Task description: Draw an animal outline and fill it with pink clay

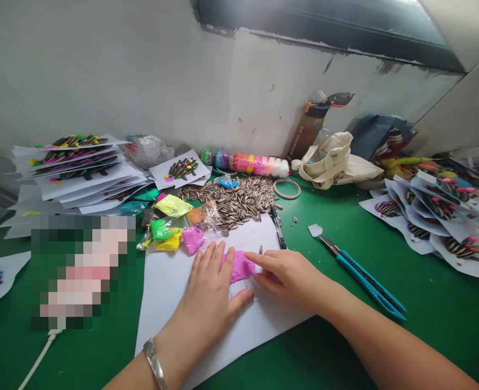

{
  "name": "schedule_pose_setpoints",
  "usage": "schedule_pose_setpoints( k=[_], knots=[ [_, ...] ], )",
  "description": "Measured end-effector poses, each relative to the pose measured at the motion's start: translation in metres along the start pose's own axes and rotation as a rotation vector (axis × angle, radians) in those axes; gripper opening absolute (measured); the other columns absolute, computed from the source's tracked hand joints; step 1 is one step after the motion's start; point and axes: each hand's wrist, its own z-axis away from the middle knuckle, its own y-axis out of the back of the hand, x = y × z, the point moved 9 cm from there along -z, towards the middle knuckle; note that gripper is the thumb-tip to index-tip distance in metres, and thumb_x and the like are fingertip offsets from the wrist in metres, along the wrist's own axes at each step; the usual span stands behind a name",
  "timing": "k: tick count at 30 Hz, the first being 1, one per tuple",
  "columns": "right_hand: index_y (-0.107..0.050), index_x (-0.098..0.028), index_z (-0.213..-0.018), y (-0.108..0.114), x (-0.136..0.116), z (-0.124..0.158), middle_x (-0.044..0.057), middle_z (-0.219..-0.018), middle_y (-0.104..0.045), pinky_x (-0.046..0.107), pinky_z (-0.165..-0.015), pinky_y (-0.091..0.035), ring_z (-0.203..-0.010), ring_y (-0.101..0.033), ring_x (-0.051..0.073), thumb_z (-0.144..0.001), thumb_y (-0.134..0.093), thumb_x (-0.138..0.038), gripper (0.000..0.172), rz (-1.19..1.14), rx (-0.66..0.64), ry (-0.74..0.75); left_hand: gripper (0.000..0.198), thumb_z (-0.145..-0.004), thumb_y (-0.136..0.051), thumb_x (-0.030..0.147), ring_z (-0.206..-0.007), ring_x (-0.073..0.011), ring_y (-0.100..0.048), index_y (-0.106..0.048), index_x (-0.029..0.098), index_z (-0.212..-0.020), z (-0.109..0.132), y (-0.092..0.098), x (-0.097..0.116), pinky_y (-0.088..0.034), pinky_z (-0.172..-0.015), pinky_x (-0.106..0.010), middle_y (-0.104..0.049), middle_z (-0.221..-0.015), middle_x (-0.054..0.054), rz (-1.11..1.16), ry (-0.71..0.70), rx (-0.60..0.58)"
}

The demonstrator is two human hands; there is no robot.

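A piece of pink clay [239, 266] is pressed flat on a white paper sheet [162, 319], at the lower middle of the frame. The clay is touched by the fingertips [255, 257] of the right hand [288, 276], and this hand is open, not closed around it. The left hand [207, 287] is also open and is laid on the paper, just beside the clay. A metal bracelet [155, 363] is worn on the left wrist. Above the paper, a pile of sunflower seeds [231, 203] and small plastic bags of coloured clay [173, 206] are placed on the green table [426, 325]. A blue craft knife [369, 284] is lying to the right of the right hand.
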Motion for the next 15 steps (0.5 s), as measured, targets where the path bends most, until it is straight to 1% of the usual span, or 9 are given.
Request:
schedule_pose_setpoints(
  k=[2, 4, 6, 8, 10, 13, 15],
  knots=[
    [-0.062, -0.024, -0.117, -0.002, -0.001, -0.002, 0.001, -0.075, -0.062, 0.024, -0.057, -0.027, -0.064, -0.053, 0.013, -0.09, -0.052, -0.029, 0.029, 0.037, -0.01, -0.012, 0.076, -0.086, -0.047, 0.062, -0.14, -0.038, -0.027, -0.04, 0.013, -0.144, 0.0, 0.0, 0.0, -0.026, -0.111, -0.058, -0.035, -0.151, -0.018, 0.007, -0.002, 0.004],
    [-0.066, -0.023, -0.11, -0.005, -0.002, -0.004, 0.002, -0.074, -0.062, 0.026, -0.056, -0.026, -0.065, -0.053, 0.014, -0.091, -0.051, -0.031, 0.026, 0.084, -0.03, -0.037, 0.076, -0.086, -0.048, 0.062, -0.14, -0.0382, -0.027, -0.04, 0.013, -0.144, 0.0, 0.0, 0.0, -0.026, -0.111, -0.058, -0.035, -0.151, -0.019, 0.012, -0.002, 0.0],
    [-0.067, -0.022, -0.108, -0.006, -0.002, -0.005, 0.003, -0.074, -0.063, 0.026, -0.057, -0.026, -0.065, -0.054, 0.015, -0.091, -0.051, -0.031, 0.025, 0.097, -0.04, -0.06, 0.076, -0.086, -0.048, 0.062, -0.14, -0.0383, -0.027, -0.04, 0.013, -0.144, 0.0, 0.0, 0.001, -0.026, -0.111, -0.058, -0.035, -0.151, -0.019, 0.013, 0.0, -0.008],
    [-0.067, -0.023, -0.111, -0.005, 0.001, -0.006, 0.003, -0.075, -0.064, 0.025, -0.057, -0.026, -0.065, -0.054, 0.014, -0.09, -0.052, -0.031, 0.027, 0.054, -0.036, -0.08, 0.076, -0.086, -0.049, 0.062, -0.14, -0.0382, -0.027, -0.04, 0.013, -0.144, 0.0, 0.0, 0.001, -0.026, -0.111, -0.058, -0.035, -0.151, -0.019, 0.013, 0.005, -0.013],
    [-0.066, -0.025, -0.116, -0.004, 0.006, -0.005, 0.002, -0.075, -0.065, 0.024, -0.057, -0.028, -0.064, -0.054, 0.013, -0.091, -0.052, -0.031, 0.03, -0.052, -0.022, -0.1, 0.076, -0.086, -0.049, 0.062, -0.14, -0.0379, -0.027, -0.04, 0.013, -0.144, -0.001, 0.0, 0.001, -0.026, -0.112, -0.057, -0.035, -0.151, -0.019, 0.013, 0.01, -0.009],
    [-0.056, -0.027, -0.131, -0.004, 0.016, -0.004, -0.001, -0.073, -0.065, 0.022, -0.058, -0.03, -0.063, -0.054, 0.012, -0.093, -0.048, -0.036, 0.039, -0.225, 0.0, -0.148, 0.077, -0.085, -0.051, 0.061, -0.14, -0.038, -0.026, -0.04, 0.013, -0.143, -0.001, 0.0, 0.001, -0.026, -0.112, -0.057, -0.035, -0.151, -0.019, 0.018, 0.007, 0.005],
    [-0.052, -0.028, -0.135, -0.006, 0.016, -0.005, -0.001, -0.073, -0.066, 0.022, -0.057, -0.03, -0.063, -0.054, 0.012, -0.093, -0.048, -0.039, 0.043, -0.217, -0.008, -0.15, 0.077, -0.084, -0.052, 0.061, -0.141, -0.0382, -0.026, -0.04, 0.013, -0.144, -0.001, -0.001, 0.001, -0.026, -0.112, -0.058, -0.034, -0.152, -0.018, 0.021, 0.003, 0.009]
  ],
)
